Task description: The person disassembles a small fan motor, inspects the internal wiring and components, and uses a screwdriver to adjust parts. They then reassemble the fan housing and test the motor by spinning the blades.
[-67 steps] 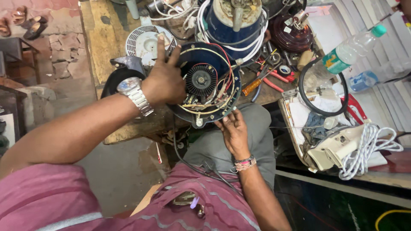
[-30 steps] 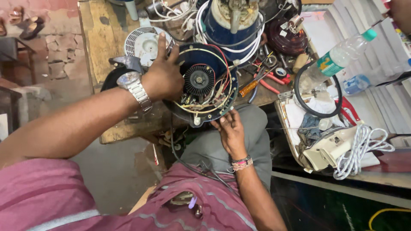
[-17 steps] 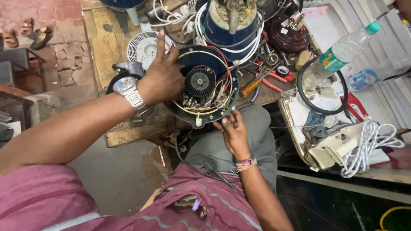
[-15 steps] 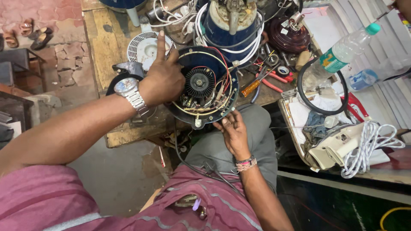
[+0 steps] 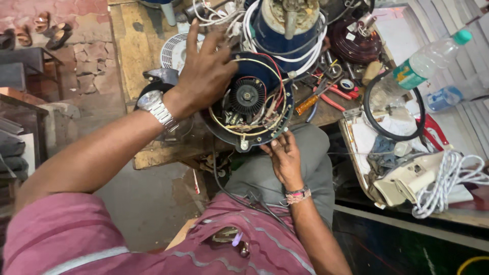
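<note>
A round dark-blue fan motor housing [image 5: 248,102] with a black finned hub, a brass ring and red and white wires rests at the near edge of a wooden bench [image 5: 133,46]. My left hand [image 5: 204,71], a metal watch on its wrist, lies flat on the housing's left side, fingers spread. My right hand [image 5: 284,157] touches the housing's lower rim from below, fingertips pinched at the edge; what they hold is too small to tell.
Behind the housing stands a blue motor body [image 5: 290,25] wrapped in white cable. Screwdrivers and red pliers [image 5: 331,94] lie to the right, beside a black ring [image 5: 389,107], a plastic bottle [image 5: 430,56] and a cream iron with cord [image 5: 412,178]. A white fan grille [image 5: 173,51] lies left.
The view shifted slightly. My left hand stays pressed on the housing, and my right hand keeps working at its lower rim with small finger movements.
</note>
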A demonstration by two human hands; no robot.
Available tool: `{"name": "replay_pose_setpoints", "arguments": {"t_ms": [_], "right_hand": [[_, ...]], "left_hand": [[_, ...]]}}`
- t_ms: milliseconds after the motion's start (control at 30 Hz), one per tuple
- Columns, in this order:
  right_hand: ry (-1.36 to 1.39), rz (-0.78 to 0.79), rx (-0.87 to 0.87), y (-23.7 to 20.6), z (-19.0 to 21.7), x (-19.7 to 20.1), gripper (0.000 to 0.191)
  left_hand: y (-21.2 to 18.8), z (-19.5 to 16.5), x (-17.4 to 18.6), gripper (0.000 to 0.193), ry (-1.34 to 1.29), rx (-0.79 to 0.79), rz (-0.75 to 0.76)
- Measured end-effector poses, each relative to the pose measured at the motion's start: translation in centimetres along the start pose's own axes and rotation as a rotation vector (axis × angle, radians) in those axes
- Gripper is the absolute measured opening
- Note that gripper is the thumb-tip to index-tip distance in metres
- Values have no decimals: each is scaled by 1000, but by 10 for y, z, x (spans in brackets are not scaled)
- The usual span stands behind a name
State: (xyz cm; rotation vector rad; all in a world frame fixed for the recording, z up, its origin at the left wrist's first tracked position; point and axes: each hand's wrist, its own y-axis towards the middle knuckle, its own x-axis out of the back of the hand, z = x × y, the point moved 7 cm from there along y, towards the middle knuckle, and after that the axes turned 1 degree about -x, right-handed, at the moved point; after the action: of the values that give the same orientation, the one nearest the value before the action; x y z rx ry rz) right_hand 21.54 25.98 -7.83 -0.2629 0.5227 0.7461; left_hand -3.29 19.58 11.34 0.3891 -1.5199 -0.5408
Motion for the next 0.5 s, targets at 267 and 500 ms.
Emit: {"name": "replay_pose_setpoints", "arguments": {"t_ms": [267,500], "right_hand": [[-22,-9,-5,1,1,-13,48],[15,11,-3,1,0,-14,45]], "left_hand": [[17,14,-10,18,216,-10,113],[25,18,-26,77,475,81,164]]}}
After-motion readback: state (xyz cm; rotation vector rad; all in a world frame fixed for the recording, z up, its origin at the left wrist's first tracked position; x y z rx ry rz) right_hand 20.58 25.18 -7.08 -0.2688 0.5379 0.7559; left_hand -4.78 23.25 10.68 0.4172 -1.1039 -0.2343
